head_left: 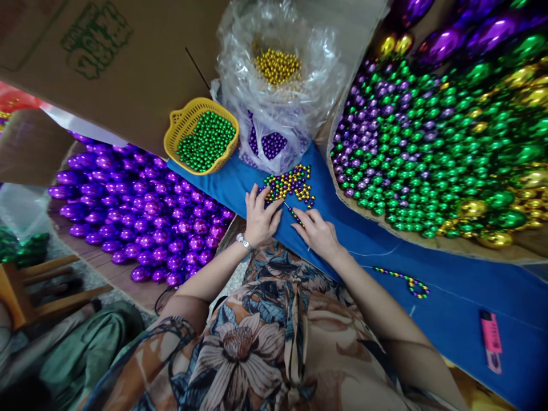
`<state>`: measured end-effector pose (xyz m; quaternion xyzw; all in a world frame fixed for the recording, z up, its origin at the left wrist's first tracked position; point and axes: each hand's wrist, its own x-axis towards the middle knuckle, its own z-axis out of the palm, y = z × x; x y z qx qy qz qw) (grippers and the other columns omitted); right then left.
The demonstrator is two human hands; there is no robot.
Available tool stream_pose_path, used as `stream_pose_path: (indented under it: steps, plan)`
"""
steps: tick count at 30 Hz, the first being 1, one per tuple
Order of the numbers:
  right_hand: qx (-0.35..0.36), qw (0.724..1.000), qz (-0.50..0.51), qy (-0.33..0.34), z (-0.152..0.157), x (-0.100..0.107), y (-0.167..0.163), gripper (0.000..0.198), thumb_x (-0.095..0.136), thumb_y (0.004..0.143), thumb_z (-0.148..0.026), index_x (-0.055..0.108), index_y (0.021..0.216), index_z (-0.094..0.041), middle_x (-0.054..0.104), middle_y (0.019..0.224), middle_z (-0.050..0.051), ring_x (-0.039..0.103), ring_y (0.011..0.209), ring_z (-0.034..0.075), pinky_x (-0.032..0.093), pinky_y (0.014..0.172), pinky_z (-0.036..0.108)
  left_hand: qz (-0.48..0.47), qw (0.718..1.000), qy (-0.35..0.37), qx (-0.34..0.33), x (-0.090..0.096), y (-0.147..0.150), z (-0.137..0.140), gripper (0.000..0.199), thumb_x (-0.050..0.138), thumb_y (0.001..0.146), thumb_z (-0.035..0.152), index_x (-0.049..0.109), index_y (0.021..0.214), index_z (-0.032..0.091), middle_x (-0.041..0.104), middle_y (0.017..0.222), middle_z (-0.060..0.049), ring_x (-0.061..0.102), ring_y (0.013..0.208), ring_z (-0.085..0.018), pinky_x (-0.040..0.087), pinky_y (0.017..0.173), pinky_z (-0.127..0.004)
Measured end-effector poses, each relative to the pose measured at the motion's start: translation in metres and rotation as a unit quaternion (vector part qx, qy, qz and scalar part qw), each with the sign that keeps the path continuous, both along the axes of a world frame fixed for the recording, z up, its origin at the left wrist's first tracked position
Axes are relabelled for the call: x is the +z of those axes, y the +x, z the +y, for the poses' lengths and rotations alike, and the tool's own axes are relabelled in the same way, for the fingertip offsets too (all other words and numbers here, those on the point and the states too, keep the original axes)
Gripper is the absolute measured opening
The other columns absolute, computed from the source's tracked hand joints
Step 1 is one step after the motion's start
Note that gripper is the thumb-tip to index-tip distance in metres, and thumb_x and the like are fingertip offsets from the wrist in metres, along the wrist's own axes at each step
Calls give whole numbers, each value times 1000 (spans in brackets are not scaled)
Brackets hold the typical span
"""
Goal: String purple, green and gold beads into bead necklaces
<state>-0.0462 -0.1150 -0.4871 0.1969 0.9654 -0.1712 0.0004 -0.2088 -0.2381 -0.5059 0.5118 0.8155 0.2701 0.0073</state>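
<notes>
My right hand [317, 233] pinches a thin beading needle [287, 205] with several small dark and coloured beads threaded on it. The needle's tip points up and left, toward my left hand [262, 217]. That hand wears a metal watch on its wrist. Its fingers are spread, with the fingertips at the edge of a loose pile of gold, green and purple beads [293, 184] on the blue cloth [338, 228]. Whether a bead lies under those fingertips is hidden. To the right on the cloth rests a short beaded strand [417, 287], curled at one end, with white thread near it.
A yellow basket [170, 137] of green beads stands behind my left hand. Beside it are clear plastic bags [240, 63] with gold and purple beads. Cardboard boxes hold purple beads [149, 205] and green ones [406, 154]. A pink lighter [491, 337] lies at right.
</notes>
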Motion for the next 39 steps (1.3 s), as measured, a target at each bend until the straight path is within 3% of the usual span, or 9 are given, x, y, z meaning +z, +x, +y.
stream_pose_path:
  steps: [8, 15, 22, 34, 39]
  plan:
    - [5, 1000, -2, 24, 2, -1, -9, 49, 33, 100, -48, 52, 139, -24, 61, 108, 9, 62, 77, 13, 43, 57, 22, -14, 999, 18, -34, 10, 8, -3, 25, 55, 91, 32, 69, 110, 25, 48, 142, -11, 23, 145, -34, 22, 114, -61]
    - [19, 998, 51, 15, 1, -4, -3, 47, 37, 99, -49, 57, 134, -24, 64, 104, 7, 62, 76, 12, 45, 59, 21, -35, 999, 20, 35, 10, -2, -19, 23, 53, 92, 32, 67, 105, 20, 55, 136, -12, 30, 143, -32, 24, 115, -58]
    - [36, 998, 48, 6, -1, -5, -7, 46, 37, 100, -47, 57, 135, -24, 64, 102, 8, 62, 74, 12, 45, 59, 21, -27, 998, 29, 52, 8, -7, -24, 22, 53, 92, 30, 67, 105, 19, 56, 134, -12, 31, 142, -32, 25, 115, -58]
    - [59, 998, 29, 24, -3, -5, -18, 46, 37, 100, -46, 55, 137, -25, 64, 102, 8, 64, 73, 13, 43, 54, 23, -1, 1000, 14, 27, 3, -6, -17, 24, 56, 90, 29, 69, 109, 24, 49, 139, -12, 27, 143, -35, 25, 113, -62]
    - [46, 995, 91, 22, 0, -8, -18, 45, 41, 99, -46, 58, 133, -22, 65, 101, 8, 65, 76, 12, 46, 58, 22, -22, 999, 39, 4, 12, -5, -14, 23, 56, 91, 30, 68, 109, 22, 52, 137, -11, 29, 143, -33, 28, 113, -60]
